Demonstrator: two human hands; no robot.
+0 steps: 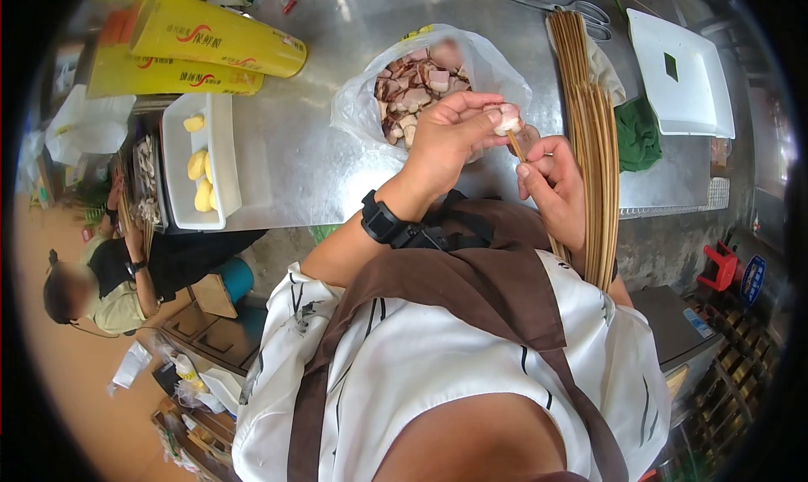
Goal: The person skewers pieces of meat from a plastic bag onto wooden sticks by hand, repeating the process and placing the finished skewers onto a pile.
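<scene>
Glossy pale pink-and-white meat chunk point(506, 119): sitting at the upper end of a thin tan wooden stick point(516, 148), between the two hands. Left hand point(450, 137): pinching the chunk between thumb and fingertips, probably steadying it against the stick. Right hand point(555, 179): gripping the stick lower down, presumably so that its end is pointing up at the chunk. Both hands are working near each other, each clamped on its own piece; how deep the stick is going, the covering fingers are leaving uncertain. Long bundle of tan wooden sticks point(596, 162): lying just right of the right hand, apparently for easy reach.

Containers. Translucent plastic bag point(497, 61): gaping just beyond the left hand, holding many brown-edged pink meat pieces point(412, 87), likely standing there to shorten the reach. Deep white rectangular tray point(227, 162): standing well left of the left hand, holding smooth yellow lumps point(197, 164). Shallow white tray point(703, 78): lying beyond and right of the right hand, bearing one small dark green square point(671, 67).
</scene>
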